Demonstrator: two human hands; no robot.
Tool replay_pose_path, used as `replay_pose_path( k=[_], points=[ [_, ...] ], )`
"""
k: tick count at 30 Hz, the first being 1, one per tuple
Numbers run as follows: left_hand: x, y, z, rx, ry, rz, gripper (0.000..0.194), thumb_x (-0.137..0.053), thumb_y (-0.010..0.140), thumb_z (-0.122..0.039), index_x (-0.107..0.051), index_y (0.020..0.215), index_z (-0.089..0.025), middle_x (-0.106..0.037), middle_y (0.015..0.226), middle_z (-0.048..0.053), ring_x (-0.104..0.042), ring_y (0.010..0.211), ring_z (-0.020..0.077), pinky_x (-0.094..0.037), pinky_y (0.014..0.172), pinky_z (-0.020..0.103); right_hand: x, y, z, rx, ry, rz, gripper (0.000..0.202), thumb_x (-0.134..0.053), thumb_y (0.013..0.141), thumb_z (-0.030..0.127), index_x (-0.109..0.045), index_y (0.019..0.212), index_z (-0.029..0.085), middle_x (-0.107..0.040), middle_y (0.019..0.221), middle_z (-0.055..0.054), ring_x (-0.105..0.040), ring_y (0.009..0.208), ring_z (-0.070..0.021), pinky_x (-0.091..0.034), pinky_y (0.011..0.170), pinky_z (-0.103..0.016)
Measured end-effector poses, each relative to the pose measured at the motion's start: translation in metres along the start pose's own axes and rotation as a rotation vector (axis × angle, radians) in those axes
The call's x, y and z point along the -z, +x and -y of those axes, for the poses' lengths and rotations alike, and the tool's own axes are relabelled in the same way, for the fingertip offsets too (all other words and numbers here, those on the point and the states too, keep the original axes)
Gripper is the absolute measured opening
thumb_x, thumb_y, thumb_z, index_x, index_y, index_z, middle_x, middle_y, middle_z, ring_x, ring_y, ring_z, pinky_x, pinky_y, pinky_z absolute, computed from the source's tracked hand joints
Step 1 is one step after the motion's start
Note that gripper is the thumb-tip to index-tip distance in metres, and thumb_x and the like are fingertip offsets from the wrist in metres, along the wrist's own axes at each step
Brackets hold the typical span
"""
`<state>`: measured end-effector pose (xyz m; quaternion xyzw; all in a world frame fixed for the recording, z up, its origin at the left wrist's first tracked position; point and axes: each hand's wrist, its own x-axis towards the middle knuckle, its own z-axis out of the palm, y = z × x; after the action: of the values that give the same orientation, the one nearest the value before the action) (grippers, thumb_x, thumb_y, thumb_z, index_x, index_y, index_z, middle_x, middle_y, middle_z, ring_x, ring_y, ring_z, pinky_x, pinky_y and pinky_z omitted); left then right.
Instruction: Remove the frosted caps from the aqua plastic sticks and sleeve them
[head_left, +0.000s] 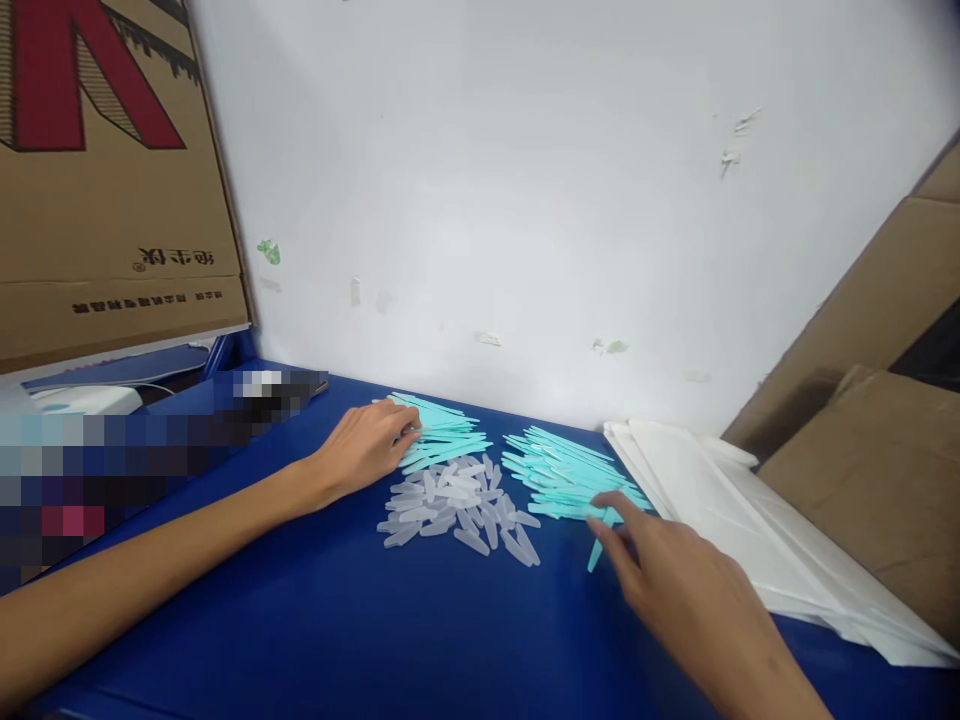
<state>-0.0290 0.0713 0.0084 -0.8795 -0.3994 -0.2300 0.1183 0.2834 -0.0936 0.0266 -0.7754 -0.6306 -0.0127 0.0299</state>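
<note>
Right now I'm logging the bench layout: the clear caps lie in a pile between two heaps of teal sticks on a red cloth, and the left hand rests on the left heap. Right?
One thing is off: the cloth is blue, not red, as the head view shows. The rest holds: the clear caps lie between the left heap of teal sticks and the right heap, and the left hand rests on the left heap.

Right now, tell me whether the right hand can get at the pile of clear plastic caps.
Probably yes. The right hand rests on the right pile of teal sticks, and the clear plastic caps lie just beside it on bare blue tabletop, nothing between.
</note>
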Motion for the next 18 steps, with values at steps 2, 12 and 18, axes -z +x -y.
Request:
replay_pose_path(
  k=[2,12,18],
  points=[
    [-0.0012,-0.0009,-0.0025,0.026,-0.002,0.051,0.018,-0.054,0.098,-0.027,-0.068,0.09,-0.017,-0.072,0.087,0.008,-0.066,0.078,0.0246,-0.039,0.056,0.028,-0.0048,-0.0007,0.0023,0.032,0.044,0.057,0.036,-0.036,0.107,0.038,-0.052,0.138,0.032,-0.076,0.103,-0.004,-0.072,0.094,-0.0301,-0.044,0.068,-0.037],
    [-0.005,-0.0024,-0.0064,0.048,-0.072,0.191,0.035,-0.048,0.102,-0.046,-0.069,0.109,-0.019,-0.07,0.106,0.01,-0.065,0.099,0.0274,-0.047,0.068,0.032,-0.0065,0.0034,0.002,0.053,0.1,0.168,0.031,-0.039,0.107,0.035,-0.066,0.096,0.024,-0.075,0.099,-0.005,-0.071,0.095,-0.0275,-0.041,0.075,-0.037],
    [-0.0048,-0.0029,-0.0052,0.064,-0.096,0.222,0.037,-0.051,0.1,-0.048,-0.071,0.109,-0.018,-0.07,0.108,0.01,-0.066,0.097,0.0277,-0.048,0.069,0.033,-0.0079,0.0021,0.0011,0.012,0.019,0.198,0.037,-0.038,0.108,0.037,-0.06,0.082,0.023,-0.074,0.091,-0.006,-0.071,0.087,-0.0291,-0.034,0.064,-0.036]
  ],
)
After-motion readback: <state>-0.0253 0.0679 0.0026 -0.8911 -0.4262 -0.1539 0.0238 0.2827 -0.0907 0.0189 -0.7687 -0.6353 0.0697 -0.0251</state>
